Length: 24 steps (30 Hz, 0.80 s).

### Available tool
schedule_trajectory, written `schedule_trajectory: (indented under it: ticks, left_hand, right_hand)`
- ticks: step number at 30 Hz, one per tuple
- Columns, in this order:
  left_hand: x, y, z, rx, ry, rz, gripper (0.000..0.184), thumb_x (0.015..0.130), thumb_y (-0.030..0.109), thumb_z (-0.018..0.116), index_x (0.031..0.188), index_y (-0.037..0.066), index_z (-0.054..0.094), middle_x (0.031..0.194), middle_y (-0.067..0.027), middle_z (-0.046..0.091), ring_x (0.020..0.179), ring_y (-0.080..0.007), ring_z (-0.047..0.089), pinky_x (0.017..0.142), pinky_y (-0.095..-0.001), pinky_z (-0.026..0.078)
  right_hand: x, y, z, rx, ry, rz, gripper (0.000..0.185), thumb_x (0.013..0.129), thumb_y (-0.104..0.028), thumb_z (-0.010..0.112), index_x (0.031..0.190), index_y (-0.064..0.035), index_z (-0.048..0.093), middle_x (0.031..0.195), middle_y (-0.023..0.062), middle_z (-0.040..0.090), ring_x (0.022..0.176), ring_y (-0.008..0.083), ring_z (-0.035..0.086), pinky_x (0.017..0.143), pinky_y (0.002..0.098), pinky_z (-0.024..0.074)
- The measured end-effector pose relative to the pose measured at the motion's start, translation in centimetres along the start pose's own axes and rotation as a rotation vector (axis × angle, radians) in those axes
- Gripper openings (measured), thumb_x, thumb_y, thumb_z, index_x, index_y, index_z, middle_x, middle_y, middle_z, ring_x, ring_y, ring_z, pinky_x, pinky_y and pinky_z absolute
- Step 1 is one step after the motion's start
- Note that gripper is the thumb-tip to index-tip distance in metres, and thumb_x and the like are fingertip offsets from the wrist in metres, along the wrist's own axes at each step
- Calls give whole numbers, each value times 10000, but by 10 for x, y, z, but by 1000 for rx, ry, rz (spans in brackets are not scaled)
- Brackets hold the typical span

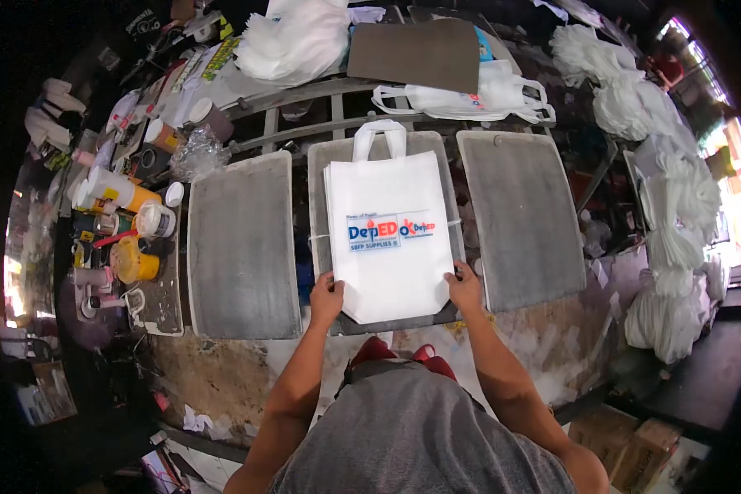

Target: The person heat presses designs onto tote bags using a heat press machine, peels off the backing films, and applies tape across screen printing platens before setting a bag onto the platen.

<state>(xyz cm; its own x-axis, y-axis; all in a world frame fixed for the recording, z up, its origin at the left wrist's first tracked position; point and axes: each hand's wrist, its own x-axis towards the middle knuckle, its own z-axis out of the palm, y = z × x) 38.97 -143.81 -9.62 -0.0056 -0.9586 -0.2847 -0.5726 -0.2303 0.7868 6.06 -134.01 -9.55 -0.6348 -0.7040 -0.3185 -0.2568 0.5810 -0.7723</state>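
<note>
A white cloth bag with a printed blue and red logo lies flat on the middle grey board, its handle loop pointing away from me. Other white layers show at its left edge. My left hand pinches the bag's lower left edge, thumb and fingers together. At the lower right edge, my right hand closes on the bag in the same way.
Grey boards stand left and right. Paint tubs crowd the left side. A brown sheet rests on white bags at the back. Bundled white bags line the right; cardboard boxes are lower right.
</note>
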Motion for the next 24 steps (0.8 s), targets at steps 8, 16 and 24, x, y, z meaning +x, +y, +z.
schedule_trajectory:
  ticks: [8,16,24]
  left_hand:
    - [1,-5,10,233,40,223,498,931,169,549,1376,-42,473,1154,-291,581,1028,-421,598,905,-422,484]
    - [4,-9,22,282,132,376,629,901,147,583,1419,-122,346,1182,-317,497,1093,-448,511,962,-457,428]
    - [18,-11,-5,361,-8,410,437,927,162,573,1276,-92,501,1268,-270,517,1158,-430,485,1027,-475,373]
  right_hand:
    - [-11,-25,-4,-64,7,58,478,815,-205,726,1260,-61,629,1042,230,691,977,340,673,880,399,512]
    - [-24,-9,11,-99,131,-252,583,837,-235,704,1331,28,542,1168,282,601,1058,424,595,911,450,491]
    - [-39,21,-6,-80,242,-203,644,849,-308,667,1366,30,484,1144,284,572,1053,468,555,962,469,444]
